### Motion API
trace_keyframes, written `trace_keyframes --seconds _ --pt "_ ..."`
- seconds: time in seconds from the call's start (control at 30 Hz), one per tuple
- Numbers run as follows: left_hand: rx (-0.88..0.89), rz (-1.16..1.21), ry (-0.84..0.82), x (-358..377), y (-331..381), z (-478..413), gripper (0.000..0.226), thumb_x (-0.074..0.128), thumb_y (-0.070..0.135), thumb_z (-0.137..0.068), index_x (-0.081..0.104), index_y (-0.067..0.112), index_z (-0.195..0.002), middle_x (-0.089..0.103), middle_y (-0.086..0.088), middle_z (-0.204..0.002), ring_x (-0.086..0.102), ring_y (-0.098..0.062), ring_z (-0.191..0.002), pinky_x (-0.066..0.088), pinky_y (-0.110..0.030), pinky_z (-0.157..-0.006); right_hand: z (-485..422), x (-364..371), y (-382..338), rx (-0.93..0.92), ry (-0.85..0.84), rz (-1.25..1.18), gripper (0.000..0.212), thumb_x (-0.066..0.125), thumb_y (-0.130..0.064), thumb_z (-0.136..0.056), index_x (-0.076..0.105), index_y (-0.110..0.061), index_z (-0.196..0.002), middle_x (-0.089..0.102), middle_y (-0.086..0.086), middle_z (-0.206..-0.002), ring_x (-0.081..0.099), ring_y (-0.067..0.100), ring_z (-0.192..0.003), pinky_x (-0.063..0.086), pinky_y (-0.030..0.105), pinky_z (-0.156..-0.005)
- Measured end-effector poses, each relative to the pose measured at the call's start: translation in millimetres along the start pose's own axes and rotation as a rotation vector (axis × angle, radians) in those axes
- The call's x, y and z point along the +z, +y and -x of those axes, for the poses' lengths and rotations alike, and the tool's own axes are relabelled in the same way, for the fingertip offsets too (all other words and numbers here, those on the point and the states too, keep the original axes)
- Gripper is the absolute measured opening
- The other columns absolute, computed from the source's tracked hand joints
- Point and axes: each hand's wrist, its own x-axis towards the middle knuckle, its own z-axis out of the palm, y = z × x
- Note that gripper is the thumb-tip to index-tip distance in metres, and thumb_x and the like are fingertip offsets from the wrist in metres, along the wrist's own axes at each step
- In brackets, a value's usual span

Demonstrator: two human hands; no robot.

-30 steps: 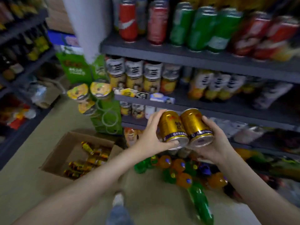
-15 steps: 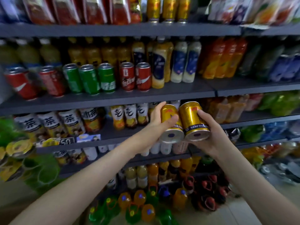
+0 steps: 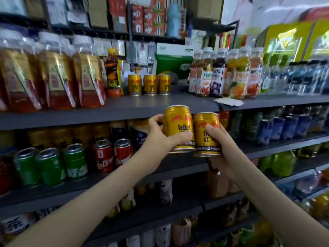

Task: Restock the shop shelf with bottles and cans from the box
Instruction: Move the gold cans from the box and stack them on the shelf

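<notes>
Most fingers of the left hand (image 3: 158,138) are hidden behind its gold can (image 3: 178,125). The right hand (image 3: 221,146) covers part of the lettering on the other can (image 3: 204,125). The blue bottles (image 3: 306,77) at the far right are too blurred to read. The bottom edge cuts off the lowest bottles (image 3: 163,235).

The left forearm (image 3: 106,189) and the right forearm (image 3: 267,191) reach up and forward, converging toward the middle. The left hand (image 3: 161,135) grips a gold cylindrical metal drink can (image 3: 177,120) upright, with its thumb across the front and its fingers curled behind. The right hand (image 3: 220,146) holds a second gold metal can (image 3: 203,120) the same way, and the two cans touch.
</notes>
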Motion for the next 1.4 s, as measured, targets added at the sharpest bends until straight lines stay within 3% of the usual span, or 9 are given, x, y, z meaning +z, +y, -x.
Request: trace_keyframes --seconds 0.27,0.5,0.6,0.73,0.87,0.97,1.07,1.27,1.4 --pt "0.193 -0.098 0.02 2 54 -64 0.086 0.085 0.023 -0.048 0.044 0.025 -0.124 0.064 0.004 -0.11 0.067 -0.007 -0.093 0.053 -0.024 -0.076 -96 -22 -75 -0.284 -0.248 0.155 0.059 0.07 -0.028 -0.081 0.044 -0.035 -0.134 0.069 0.0 -0.113 0.067 0.024 -0.102 0.057 0.039 -0.08" --pt "0.238 -0.161 0.243 18 59 -119 0.093 0.085 0.015 -0.055 0.04 0.019 -0.136 0.062 -0.001 -0.115 0.064 -0.014 -0.098 0.052 -0.029 -0.084 -192 -56 -95 -0.355 -0.373 0.365 0.077 0.085 -0.039 -0.065 0.044 -0.045 -0.13 0.058 0.003 -0.125 0.065 0.024 -0.105 0.054 0.05 -0.09" --pt "0.222 -0.173 0.368 18 55 -134 0.096 0.08 0.02 -0.05 0.037 0.02 -0.137 0.058 -0.005 -0.121 0.061 -0.018 -0.102 0.05 -0.036 -0.091 -226 -61 -91 -0.367 -0.426 0.467 0.083 0.087 -0.052 -0.055 0.044 -0.054 -0.125 0.054 0.004 -0.131 0.056 0.027 -0.12 0.049 0.05 -0.097" --pt "0.202 -0.266 0.491 2 57 -141 0.091 0.082 0.02 -0.057 0.034 0.03 -0.133 0.055 0.002 -0.12 0.058 -0.014 -0.104 0.047 -0.03 -0.088 -254 -55 -87 -0.364 -0.496 0.574 0.076 0.08 -0.028 -0.075 0.035 -0.038 -0.135 0.055 0.002 -0.124 0.063 0.017 -0.104 0.054 0.033 -0.085" --pt "0.213 -0.324 0.546 -25 66 -145 0.085 0.084 0.018 -0.061 0.034 0.035 -0.128 0.054 0.005 -0.118 0.056 -0.01 -0.103 0.044 -0.02 -0.078 -274 -46 -80 -0.387 -0.492 0.688 0.066 0.077 -0.021 -0.079 0.033 -0.029 -0.128 0.056 0.003 -0.116 0.065 0.017 -0.094 0.056 0.028 -0.076" --pt "0.176 -0.369 0.58 -48 70 -148 0.107 0.093 0.029 -0.045 0.035 0.035 -0.135 0.051 -0.004 -0.13 0.052 -0.022 -0.118 0.042 -0.041 -0.102 -289 -38 -71 -0.358 -0.446 0.743 0.061 0.076 -0.023 -0.08 0.03 -0.025 -0.121 0.056 0.002 -0.109 0.063 0.012 -0.088 0.051 0.019 -0.064" --pt "0.136 -0.427 0.602 -68 74 -149 0.123 0.094 0.036 -0.035 0.031 0.038 -0.141 0.046 -0.006 -0.139 0.046 -0.027 -0.126 0.036 -0.052 -0.107 -302 -28 -66 -0.335 -0.393 0.805 0.063 0.075 -0.025 -0.081 0.026 -0.022 -0.121 0.055 -0.001 -0.103 0.059 0.007 -0.084 0.046 0.015 -0.059" --pt "0.095 -0.418 0.544 -100 72 -159 0.106 0.087 0.009 -0.057 0.028 0.028 -0.144 0.053 -0.002 -0.124 0.054 -0.023 -0.116 0.043 -0.042 -0.103 -335 -21 -62 -0.22 -0.26 0.883 0.084 0.078 -0.022 -0.078 0.02 -0.017 -0.138 0.047 0.004 -0.115 0.054 0.019 -0.097 0.048 0.022 -0.065" --pt "0.07 -0.422 0.503 -106 67 -171 0.097 0.085 0.001 -0.06 0.034 0.022 -0.139 0.055 -0.001 -0.121 0.055 -0.021 -0.112 0.046 -0.037 -0.096 -348 -23 -59 -0.185 -0.216 0.918 0.082 0.078 -0.022 -0.079 0.021 -0.014 -0.138 0.048 0.006 -0.114 0.054 0.021 -0.099 0.05 0.025 -0.069"
